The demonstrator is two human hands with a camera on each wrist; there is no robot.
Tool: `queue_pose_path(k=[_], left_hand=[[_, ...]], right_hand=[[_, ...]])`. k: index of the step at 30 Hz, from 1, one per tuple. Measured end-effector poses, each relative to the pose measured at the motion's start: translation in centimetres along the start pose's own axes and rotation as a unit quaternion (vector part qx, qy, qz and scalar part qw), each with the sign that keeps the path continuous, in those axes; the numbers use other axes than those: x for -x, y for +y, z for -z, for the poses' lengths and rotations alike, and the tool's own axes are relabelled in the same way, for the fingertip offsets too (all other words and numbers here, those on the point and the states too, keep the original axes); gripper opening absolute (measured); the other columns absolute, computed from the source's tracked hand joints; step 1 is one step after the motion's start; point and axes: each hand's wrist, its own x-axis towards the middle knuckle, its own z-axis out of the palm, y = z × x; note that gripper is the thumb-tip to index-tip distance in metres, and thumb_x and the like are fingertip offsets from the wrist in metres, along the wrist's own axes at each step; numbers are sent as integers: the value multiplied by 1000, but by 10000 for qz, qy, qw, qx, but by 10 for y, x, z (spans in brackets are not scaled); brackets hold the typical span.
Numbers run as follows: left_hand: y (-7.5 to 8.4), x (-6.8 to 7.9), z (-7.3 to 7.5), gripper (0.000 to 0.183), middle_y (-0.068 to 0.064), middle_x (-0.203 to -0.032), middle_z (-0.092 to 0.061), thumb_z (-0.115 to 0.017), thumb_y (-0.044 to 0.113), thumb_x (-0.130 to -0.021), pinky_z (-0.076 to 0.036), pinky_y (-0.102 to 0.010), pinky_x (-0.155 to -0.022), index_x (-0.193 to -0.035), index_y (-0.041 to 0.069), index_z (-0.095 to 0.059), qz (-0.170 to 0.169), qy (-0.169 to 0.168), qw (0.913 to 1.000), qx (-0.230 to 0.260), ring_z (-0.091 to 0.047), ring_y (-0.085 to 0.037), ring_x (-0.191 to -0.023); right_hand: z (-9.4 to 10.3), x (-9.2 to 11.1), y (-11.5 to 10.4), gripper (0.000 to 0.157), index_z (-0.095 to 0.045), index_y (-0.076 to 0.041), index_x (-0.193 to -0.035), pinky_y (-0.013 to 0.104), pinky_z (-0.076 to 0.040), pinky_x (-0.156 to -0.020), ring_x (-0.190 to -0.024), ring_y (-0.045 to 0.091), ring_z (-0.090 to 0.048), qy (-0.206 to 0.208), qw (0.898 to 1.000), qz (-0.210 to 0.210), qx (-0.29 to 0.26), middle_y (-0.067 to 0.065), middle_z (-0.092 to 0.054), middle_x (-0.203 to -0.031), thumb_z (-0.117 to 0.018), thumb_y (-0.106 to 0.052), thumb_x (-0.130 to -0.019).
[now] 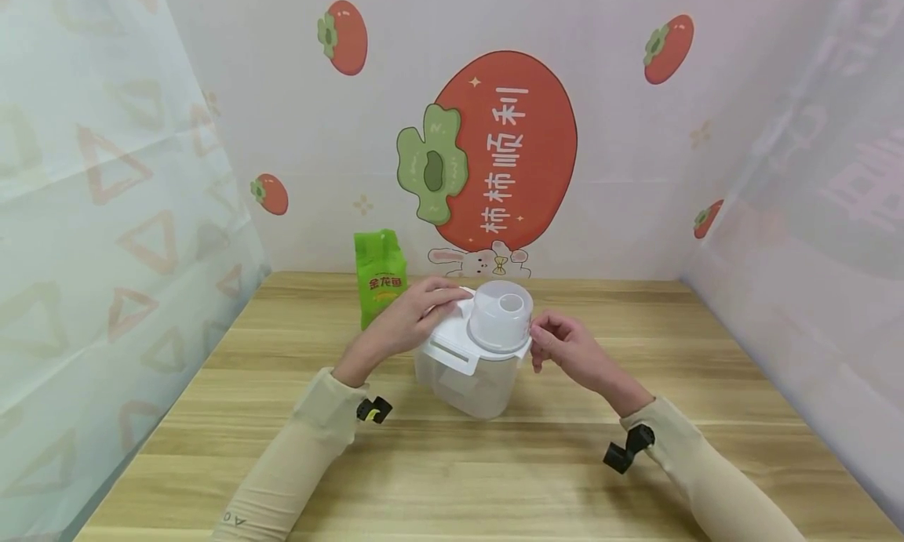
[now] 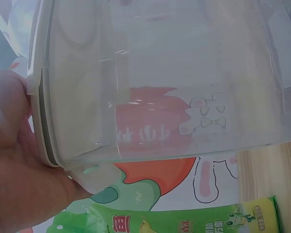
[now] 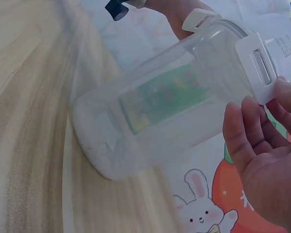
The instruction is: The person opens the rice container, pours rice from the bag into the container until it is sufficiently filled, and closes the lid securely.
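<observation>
A translucent plastic storage container (image 1: 476, 389) with a white lid (image 1: 445, 340) stands upright on the table. Upside down on the lid sits a clear measuring cup (image 1: 501, 316), its scale marks showing in the right wrist view. My left hand (image 1: 418, 314) rests over the lid's left side, fingers across its top. At the lid's right edge, my right hand (image 1: 568, 347) pinches a slotted side latch (image 3: 258, 68) between thumb and fingertips. The near latch (image 3: 200, 19) sticks outward, and so does a white flap (image 2: 94, 178) on the far side. The container's see-through walls show no contents.
A green printed bag (image 1: 381, 275) stands behind and left of the container, close to my left hand. The wooden table (image 1: 452, 479) meets a fabric backdrop (image 1: 607, 236) with persimmon prints at its far edge; fabric sides stand left and right.
</observation>
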Motion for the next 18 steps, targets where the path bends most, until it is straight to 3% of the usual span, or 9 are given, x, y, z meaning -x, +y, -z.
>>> queue_pose_path(k=[10, 18], left_hand=[[0, 1, -1, 30, -9, -128, -61, -56, 17, -100, -46, -45, -107, -128, 18, -66, 41, 29, 10000, -42, -55, -26, -123], [-3, 0, -2, 29, -8, -126, -62, -56, 17, -99, -47, -44, -105, -127, 18, -67, -118, 87, 9998, -117, -56, -25, -121]], right_hand=[[3, -3, -2, 8, -57, -12, -100, 28, -57, -63, -69, 12, -56, -209, 9998, 19, 12, 1, -54, -83, -51, -16, -102], [3, -4, -1, 9, -57, -13, -97, 26, -55, -61, -67, 11, -55, -309, 9993, 131, -187, 1, -54, -81, -50, -15, -102]])
